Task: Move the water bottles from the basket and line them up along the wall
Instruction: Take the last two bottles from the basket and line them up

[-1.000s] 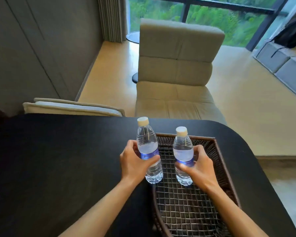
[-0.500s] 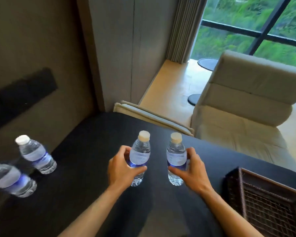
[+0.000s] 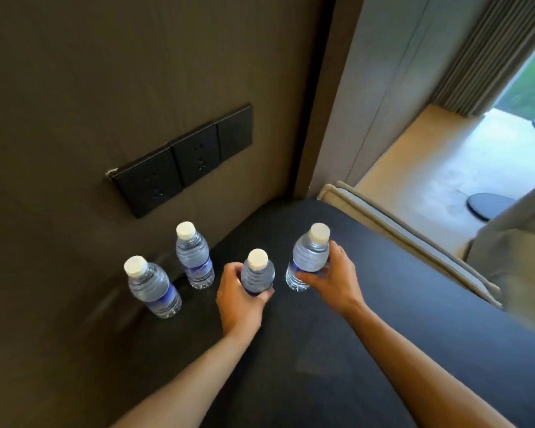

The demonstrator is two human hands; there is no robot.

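Two clear water bottles with white caps and blue labels stand upright on the black table against the brown wall: one point(image 3: 153, 287) at the left, another point(image 3: 194, 257) a little farther along. My left hand point(image 3: 240, 299) grips a third bottle point(image 3: 257, 273) just right of them. My right hand point(image 3: 332, 281) holds a fourth bottle point(image 3: 309, 257), tilted slightly, farther right. Both held bottles are low over the table, a short way out from the wall. The basket is out of view.
A black socket panel point(image 3: 183, 157) sits on the wall point(image 3: 74, 88) above the standing bottles. The black table point(image 3: 322, 350) ends at the right, where a beige cushion edge point(image 3: 414, 242) and a chair lie beyond. A wall corner and curtain are at the upper right.
My view has swung left from the basket to the wall. Both hands have carried their bottles from the basket across the table to beside the two standing bottles.
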